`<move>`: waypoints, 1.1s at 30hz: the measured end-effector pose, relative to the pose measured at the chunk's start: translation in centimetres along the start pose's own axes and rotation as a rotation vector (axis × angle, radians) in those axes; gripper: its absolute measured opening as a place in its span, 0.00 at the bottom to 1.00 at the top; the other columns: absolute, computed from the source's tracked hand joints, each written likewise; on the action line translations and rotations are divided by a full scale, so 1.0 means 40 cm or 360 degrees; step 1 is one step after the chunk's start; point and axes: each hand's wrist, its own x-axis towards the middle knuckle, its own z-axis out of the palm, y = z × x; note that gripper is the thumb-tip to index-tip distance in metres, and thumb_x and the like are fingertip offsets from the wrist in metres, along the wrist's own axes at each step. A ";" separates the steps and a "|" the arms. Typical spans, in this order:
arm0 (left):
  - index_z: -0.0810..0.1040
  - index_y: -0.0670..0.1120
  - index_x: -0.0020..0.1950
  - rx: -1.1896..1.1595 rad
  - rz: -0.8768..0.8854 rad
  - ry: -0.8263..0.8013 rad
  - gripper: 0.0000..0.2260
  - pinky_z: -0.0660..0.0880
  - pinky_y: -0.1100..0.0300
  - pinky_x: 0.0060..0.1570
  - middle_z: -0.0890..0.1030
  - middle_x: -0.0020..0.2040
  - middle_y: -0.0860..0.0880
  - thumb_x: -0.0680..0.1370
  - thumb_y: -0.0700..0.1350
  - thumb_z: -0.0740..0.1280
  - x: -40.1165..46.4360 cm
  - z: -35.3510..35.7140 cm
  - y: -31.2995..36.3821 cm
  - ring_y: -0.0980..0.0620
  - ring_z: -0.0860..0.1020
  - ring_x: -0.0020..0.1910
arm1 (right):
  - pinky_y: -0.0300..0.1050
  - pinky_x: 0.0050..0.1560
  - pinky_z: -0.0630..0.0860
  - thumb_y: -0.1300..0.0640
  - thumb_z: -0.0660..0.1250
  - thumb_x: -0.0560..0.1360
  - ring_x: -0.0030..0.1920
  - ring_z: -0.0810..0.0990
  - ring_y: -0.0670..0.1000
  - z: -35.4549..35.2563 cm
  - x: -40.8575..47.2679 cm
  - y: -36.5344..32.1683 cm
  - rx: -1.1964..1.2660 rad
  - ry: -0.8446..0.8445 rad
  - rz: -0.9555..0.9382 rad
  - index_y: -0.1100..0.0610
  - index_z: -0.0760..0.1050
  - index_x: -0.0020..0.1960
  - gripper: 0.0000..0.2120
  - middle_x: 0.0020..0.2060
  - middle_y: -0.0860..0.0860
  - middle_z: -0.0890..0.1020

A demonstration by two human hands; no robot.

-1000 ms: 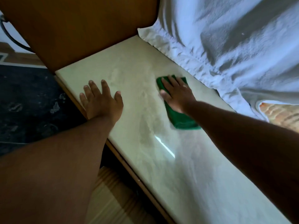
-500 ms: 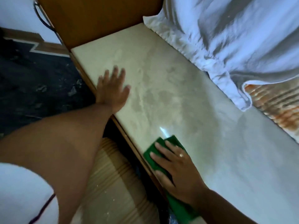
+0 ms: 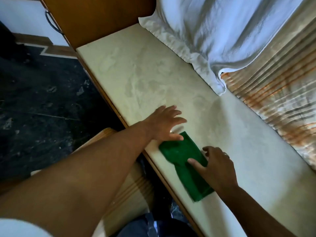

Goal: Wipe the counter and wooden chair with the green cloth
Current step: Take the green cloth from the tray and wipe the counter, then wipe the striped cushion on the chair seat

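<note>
The green cloth [image 3: 184,161] lies flat and lengthwise on the pale marble counter [image 3: 136,65], close to its front edge. My left hand [image 3: 166,124] rests on the counter with fingers spread, its thumb touching the cloth's far end. My right hand [image 3: 217,166] is at the cloth's right side, thumb pressed on top and fingers curled at its edge. A light wooden chair seat [image 3: 126,190] shows below the counter edge, partly hidden by my left forearm.
A white curtain [image 3: 222,31] and a striped orange-beige curtain [image 3: 273,100] hang onto the counter's back edge. A brown wooden cabinet [image 3: 102,14] closes off the counter's far end. Dark stone floor [image 3: 42,100] lies to the left.
My left hand slid along the counter toward me and now touches the cloth. My right hand shifted from flat on the cloth to its right side. The cloth now lies wholly on the counter.
</note>
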 end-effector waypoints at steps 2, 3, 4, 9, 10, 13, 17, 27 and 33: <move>0.69 0.56 0.73 0.0067 0.0060 -0.0177 0.34 0.58 0.44 0.72 0.66 0.74 0.45 0.71 0.71 0.66 0.032 -0.003 0.045 0.43 0.60 0.75 | 0.51 0.45 0.79 0.23 0.67 0.60 0.44 0.79 0.51 0.003 -0.016 0.006 -0.0027 -0.0200 0.0175 0.49 0.72 0.50 0.33 0.43 0.47 0.78; 0.70 0.55 0.71 0.0147 0.0094 -0.0265 0.35 0.62 0.45 0.68 0.68 0.70 0.45 0.69 0.71 0.68 0.042 -0.003 0.060 0.43 0.64 0.71 | 0.50 0.43 0.79 0.24 0.68 0.59 0.43 0.78 0.50 0.003 -0.021 0.007 -0.0027 -0.0275 0.0212 0.49 0.71 0.48 0.32 0.42 0.46 0.77; 0.71 0.54 0.69 0.0206 0.0115 -0.0344 0.34 0.65 0.47 0.64 0.69 0.67 0.45 0.69 0.71 0.69 0.046 -0.001 0.073 0.44 0.66 0.67 | 0.49 0.42 0.79 0.24 0.69 0.59 0.42 0.78 0.50 0.002 -0.022 0.010 -0.0050 -0.0342 0.0218 0.49 0.71 0.47 0.32 0.41 0.46 0.77; 0.76 0.49 0.55 -0.0243 0.0107 -0.0300 0.18 0.67 0.55 0.48 0.75 0.54 0.49 0.73 0.60 0.72 -0.007 0.013 0.056 0.49 0.72 0.55 | 0.43 0.39 0.74 0.37 0.71 0.70 0.41 0.78 0.48 -0.020 -0.015 0.018 -0.0044 -0.0647 0.0007 0.52 0.76 0.46 0.18 0.39 0.47 0.78; 0.76 0.49 0.52 -0.0428 0.0069 -0.0209 0.16 0.66 0.56 0.43 0.76 0.48 0.51 0.73 0.57 0.74 -0.039 0.010 0.039 0.50 0.74 0.50 | 0.42 0.37 0.72 0.43 0.72 0.72 0.40 0.78 0.49 -0.026 -0.018 0.010 0.0128 -0.0634 -0.0025 0.53 0.76 0.46 0.14 0.38 0.48 0.78; 0.76 0.48 0.46 -0.0970 -0.0212 0.0181 0.13 0.70 0.56 0.36 0.79 0.38 0.52 0.68 0.51 0.76 -0.208 0.040 -0.033 0.52 0.77 0.37 | 0.46 0.36 0.70 0.53 0.76 0.71 0.39 0.78 0.55 -0.016 -0.041 -0.080 0.0631 -0.0506 -0.0093 0.56 0.74 0.44 0.12 0.37 0.53 0.78; 0.77 0.50 0.48 -0.1817 -0.0799 0.0584 0.11 0.77 0.63 0.39 0.81 0.41 0.54 0.71 0.41 0.76 -0.510 0.214 -0.122 0.62 0.80 0.38 | 0.42 0.35 0.73 0.56 0.76 0.71 0.37 0.79 0.47 0.095 -0.077 -0.280 0.0839 -0.0488 -0.0334 0.53 0.75 0.45 0.10 0.36 0.50 0.80; 0.77 0.39 0.58 -0.2228 -0.1935 0.0832 0.13 0.79 0.56 0.48 0.81 0.53 0.43 0.75 0.38 0.74 -0.993 0.762 -0.257 0.47 0.81 0.52 | 0.43 0.41 0.69 0.54 0.74 0.74 0.47 0.78 0.54 0.695 -0.044 -0.635 0.0135 -0.1433 -0.0580 0.55 0.72 0.49 0.12 0.43 0.51 0.78; 0.74 0.38 0.66 -0.1637 -0.1766 0.0771 0.15 0.73 0.58 0.57 0.78 0.63 0.37 0.80 0.37 0.66 -1.004 0.935 -0.508 0.38 0.77 0.63 | 0.53 0.65 0.68 0.47 0.63 0.78 0.70 0.69 0.62 0.923 0.069 -0.759 -0.1307 -0.0818 -0.1413 0.56 0.57 0.76 0.31 0.72 0.60 0.69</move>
